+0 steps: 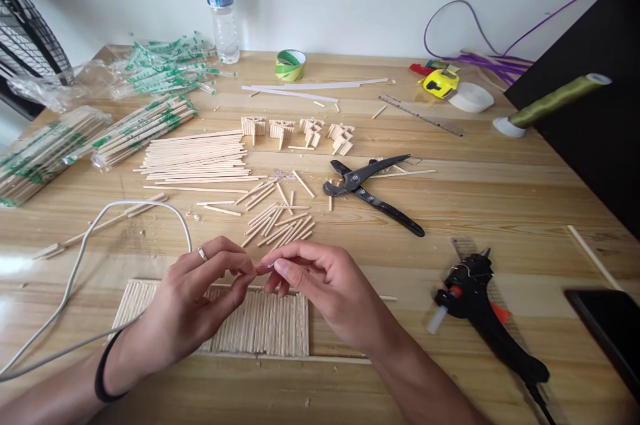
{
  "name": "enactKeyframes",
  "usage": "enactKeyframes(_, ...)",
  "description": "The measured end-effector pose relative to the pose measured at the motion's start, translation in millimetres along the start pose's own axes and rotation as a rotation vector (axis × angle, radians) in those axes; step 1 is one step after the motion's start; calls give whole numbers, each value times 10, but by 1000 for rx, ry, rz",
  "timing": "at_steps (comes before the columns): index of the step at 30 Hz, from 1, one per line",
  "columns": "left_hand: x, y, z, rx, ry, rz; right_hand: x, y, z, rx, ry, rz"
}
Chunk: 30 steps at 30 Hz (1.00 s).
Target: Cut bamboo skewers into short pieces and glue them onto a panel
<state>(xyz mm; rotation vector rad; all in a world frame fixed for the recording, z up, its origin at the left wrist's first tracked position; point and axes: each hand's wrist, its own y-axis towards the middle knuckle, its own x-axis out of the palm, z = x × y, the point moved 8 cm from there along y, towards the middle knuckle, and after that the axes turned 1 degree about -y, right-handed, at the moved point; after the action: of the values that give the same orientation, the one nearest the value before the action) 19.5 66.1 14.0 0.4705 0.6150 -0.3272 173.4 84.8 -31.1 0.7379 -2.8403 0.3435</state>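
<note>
Both of my hands meet above a flat panel of wooden sticks [270,321] laid side by side. My left hand [207,285], with a ring and a black wrist band, is closed in a pinch. My right hand [320,275] pinches too, its fingertips touching those of the left. Something tiny and pale shows between the fingers, too small to name. Just beyond the hands lie several short cut sticks [280,225]. Farther back is a row of long wooden sticks [195,155]. Several small stick-built pieces [283,130] stand behind them.
Black cutters [375,191] lie right of the sticks. A black glue gun [473,298] rests at right, near a phone [607,331]. A white cable [75,265] loops at left. Wrapped chopsticks [145,131], a water bottle [220,5] and a tape roll [291,66] are at the back.
</note>
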Motion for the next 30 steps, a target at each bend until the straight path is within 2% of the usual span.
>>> enactKeyframes(7, 45, -15, -14, 0, -8, -50, -6, -2, 14, 22, 69, 13)
enactKeyframes(17, 59, -10, -18, -26, -86, -54, -35, 13, 12, 20, 105, 10)
enactKeyframes(23, 52, -5, -31, -40, -133, -73, -77, 4, -7, 0, -101, 104)
enactKeyframes(30, 56, -34, -18, -29, -194, -95, -42, -12, -64, -72, -241, 114)
